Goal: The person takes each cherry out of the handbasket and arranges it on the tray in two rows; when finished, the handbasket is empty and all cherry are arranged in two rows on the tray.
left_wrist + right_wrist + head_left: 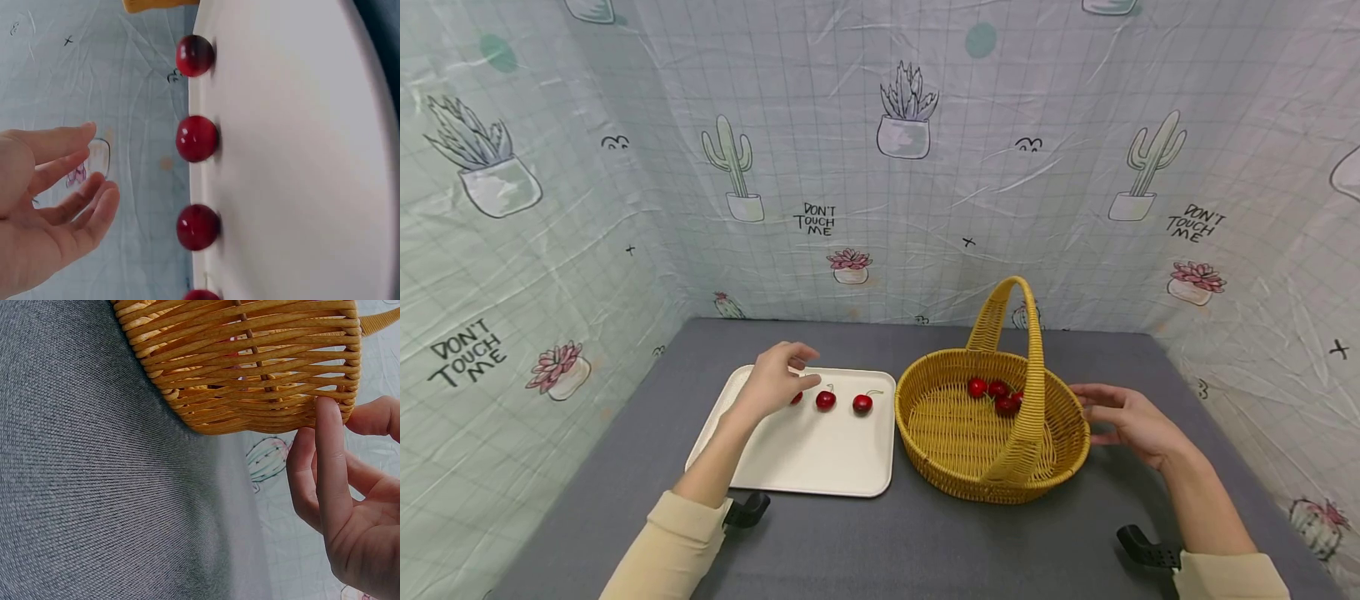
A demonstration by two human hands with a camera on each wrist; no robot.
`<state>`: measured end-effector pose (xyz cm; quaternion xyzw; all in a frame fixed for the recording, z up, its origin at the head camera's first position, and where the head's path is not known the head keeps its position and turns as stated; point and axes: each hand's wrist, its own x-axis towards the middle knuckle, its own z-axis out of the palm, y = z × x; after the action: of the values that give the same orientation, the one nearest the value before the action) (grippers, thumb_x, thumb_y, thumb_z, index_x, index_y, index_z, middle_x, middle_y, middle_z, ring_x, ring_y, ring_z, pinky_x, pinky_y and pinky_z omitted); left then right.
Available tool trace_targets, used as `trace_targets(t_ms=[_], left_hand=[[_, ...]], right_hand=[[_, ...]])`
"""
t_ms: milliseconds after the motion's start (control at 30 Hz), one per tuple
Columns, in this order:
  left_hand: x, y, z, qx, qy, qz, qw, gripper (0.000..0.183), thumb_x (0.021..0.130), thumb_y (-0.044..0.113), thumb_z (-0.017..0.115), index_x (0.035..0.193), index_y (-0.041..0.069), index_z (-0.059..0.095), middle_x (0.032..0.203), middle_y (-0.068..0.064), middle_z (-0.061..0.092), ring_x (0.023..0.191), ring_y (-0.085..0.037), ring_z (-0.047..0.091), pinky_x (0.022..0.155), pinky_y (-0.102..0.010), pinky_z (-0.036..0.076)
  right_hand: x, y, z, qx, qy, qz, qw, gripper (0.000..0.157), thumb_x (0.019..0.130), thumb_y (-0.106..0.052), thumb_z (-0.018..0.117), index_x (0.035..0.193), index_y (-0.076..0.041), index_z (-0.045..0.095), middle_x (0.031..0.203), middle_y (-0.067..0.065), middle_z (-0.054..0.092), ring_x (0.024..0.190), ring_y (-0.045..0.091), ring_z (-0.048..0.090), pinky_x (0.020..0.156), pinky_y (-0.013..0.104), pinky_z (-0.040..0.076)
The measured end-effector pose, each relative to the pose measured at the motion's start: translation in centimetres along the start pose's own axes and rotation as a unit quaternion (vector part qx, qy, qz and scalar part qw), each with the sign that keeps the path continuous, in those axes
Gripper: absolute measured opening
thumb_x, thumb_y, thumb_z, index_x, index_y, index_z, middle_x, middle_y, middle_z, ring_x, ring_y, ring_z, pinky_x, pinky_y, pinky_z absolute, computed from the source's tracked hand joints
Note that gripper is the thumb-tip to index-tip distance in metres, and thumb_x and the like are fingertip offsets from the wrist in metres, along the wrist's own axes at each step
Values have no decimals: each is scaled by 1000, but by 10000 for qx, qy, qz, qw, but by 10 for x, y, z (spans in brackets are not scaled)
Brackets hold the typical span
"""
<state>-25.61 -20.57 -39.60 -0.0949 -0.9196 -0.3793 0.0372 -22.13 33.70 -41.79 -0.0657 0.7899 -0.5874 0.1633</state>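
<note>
My left hand (778,383) hovers over the white tray (812,467), its fingers loosely bent and nothing between them. Beneath and beside it, dark red cherries with thin stems lie in a row along the tray's far part; one cherry (825,401) is just right of the thumb, another cherry (862,404) farther right. The left wrist view shows several cherries (197,139) in line, apart from the left hand (56,194). My right hand (1131,421) is at the right side of a yellow wicker basket (925,458), fingertips (328,412) touching its outer wall near the rim.
Several cherries (977,387) lie together inside the basket at its far right, partly behind the tall arched handle (1036,375). Basket and tray stand side by side on a grey cloth-covered table (865,550). A patterned curtain (850,183) encloses the back and sides.
</note>
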Motion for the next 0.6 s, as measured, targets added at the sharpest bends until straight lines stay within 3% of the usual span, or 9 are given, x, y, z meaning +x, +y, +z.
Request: trace_targets(t_ms=[600], left_hand=[[19, 52, 33, -872, -754, 719, 9907, 29, 92, 15, 80, 120, 14, 72, 121, -1, 66, 112, -23, 64, 92, -42, 53]], right_hand=[[-1, -1, -1, 42, -67, -50, 10000, 61, 106, -15, 57, 154, 13, 31, 144, 26, 48, 107, 9, 64, 83, 45, 59]])
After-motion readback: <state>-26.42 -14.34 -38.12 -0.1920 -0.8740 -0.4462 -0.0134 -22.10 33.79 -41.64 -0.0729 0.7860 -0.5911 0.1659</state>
